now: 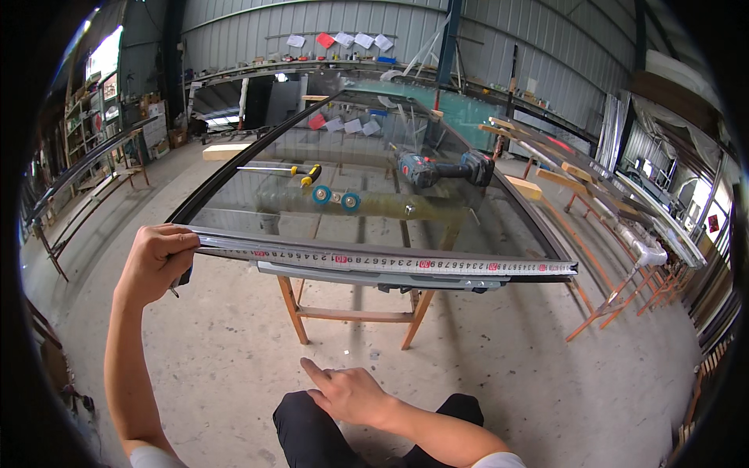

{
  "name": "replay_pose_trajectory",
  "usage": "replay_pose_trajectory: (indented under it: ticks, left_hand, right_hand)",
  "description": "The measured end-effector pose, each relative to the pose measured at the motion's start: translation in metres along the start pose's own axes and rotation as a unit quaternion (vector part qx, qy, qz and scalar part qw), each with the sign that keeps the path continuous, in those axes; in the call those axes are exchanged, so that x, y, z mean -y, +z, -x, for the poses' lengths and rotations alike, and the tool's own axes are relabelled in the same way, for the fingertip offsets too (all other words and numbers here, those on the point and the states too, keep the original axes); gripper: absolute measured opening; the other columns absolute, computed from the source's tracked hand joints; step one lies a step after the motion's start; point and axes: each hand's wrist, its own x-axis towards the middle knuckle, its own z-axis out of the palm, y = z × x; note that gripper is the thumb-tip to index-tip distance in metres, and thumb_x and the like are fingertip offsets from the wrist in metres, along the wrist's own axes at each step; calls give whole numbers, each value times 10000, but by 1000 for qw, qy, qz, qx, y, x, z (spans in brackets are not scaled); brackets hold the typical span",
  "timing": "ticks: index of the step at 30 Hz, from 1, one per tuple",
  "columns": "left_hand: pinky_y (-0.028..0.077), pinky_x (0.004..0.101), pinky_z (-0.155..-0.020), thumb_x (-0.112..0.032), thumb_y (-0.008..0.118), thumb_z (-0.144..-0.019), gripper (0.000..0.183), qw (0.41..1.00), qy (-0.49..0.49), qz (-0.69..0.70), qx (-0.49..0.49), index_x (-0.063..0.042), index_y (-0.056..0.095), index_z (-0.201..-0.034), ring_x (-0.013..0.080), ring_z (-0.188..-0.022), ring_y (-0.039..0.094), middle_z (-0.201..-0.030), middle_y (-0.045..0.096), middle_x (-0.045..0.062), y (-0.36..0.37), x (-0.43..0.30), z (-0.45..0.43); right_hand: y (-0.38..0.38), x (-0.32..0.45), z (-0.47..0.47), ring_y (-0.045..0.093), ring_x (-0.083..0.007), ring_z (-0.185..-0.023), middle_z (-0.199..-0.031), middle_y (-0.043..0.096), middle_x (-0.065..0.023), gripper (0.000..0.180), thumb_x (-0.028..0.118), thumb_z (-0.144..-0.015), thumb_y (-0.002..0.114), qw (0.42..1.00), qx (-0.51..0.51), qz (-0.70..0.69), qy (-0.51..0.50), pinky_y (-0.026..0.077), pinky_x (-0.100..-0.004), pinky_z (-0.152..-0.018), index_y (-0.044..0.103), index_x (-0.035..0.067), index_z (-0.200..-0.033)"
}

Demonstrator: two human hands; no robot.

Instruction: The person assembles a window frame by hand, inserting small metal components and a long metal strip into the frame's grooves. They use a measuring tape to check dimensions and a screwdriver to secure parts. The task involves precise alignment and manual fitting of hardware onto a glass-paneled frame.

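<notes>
My left hand (161, 257) grips a tape measure at the near left corner of a dark-framed glass panel (281, 222). Its white blade (386, 262) runs along the panel's near edge, with the metal end hook at the right corner. A grey metal hardware bar (351, 277) sits just under the blade. My right hand (351, 393) is over my knees, empty, index finger extended. On the glass lie a yellow-and-black pistol-handled screwdriver (298, 171), a blue two-wheel roller (336, 198), a small metal part (409, 209) and a cordless drill (445, 168).
An orange metal trestle (356, 316) stands under the panel. Wooden blocks (225, 152) support its sides. To the right, another rack (585, 169) carries long profiles. A metal stand (88, 187) is at the left. Along the back wall runs a cluttered shelf (251, 71).
</notes>
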Motion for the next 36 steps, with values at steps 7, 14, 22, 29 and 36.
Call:
replay_pose_trajectory:
  ticks: [7, 14, 22, 29, 36]
  left_hand:
    - [525, 414, -675, 27, 706, -841, 203, 999, 22, -16, 18, 23, 761, -1035, 337, -728, 647, -843, 705, 143, -4, -3, -2]
    - [532, 407, -672, 15, 722, -842, 214, 999, 13, -19, 29, 18, 774, -1050, 326, -735, 664, -850, 716, 141, -5, 0, -1]
    - [561, 412, -687, -14, 737, -824, 230, 998, 52, -30, 25, 11, 785, -1047, 333, -770, 695, -879, 743, 139, -6, 4, -1]
    - [575, 415, -700, -14, 739, -819, 227, 997, 49, -43, 33, 12, 786, -1039, 341, -788, 708, -891, 758, 144, -8, 1, -1]
    - [555, 413, -686, -18, 724, -813, 254, 997, 68, -41, 13, 8, 803, -1053, 309, -774, 677, -880, 756, 140, -4, 2, -1]
  right_hand:
    - [-7, -8, 7, 721, -365, -646, -762, 731, -165, 585, 244, -960, 757, 998, -54, -14, -12, 585, -456, -587, 597, -37, -1448]
    - [-28, -13, 4, 715, -314, -621, -764, 738, -148, 436, 150, -934, 791, 986, -155, -55, 10, 574, -409, -574, 689, -19, -1322]
    - [-77, -26, 2, 618, -127, -564, -695, 678, -71, 237, 181, -1098, 639, 861, -370, -335, 100, 495, -288, -527, 734, -28, -1156]
    - [-115, -34, -5, 523, -97, -504, -682, 661, -56, 412, 296, -1177, 496, 757, -446, -456, 138, 420, -242, -483, 721, -29, -1059]
    - [-116, -35, -12, 461, -115, -443, -600, 595, -72, 393, 263, -1176, 514, 743, -461, -469, 122, 367, -258, -415, 702, -36, -1005]
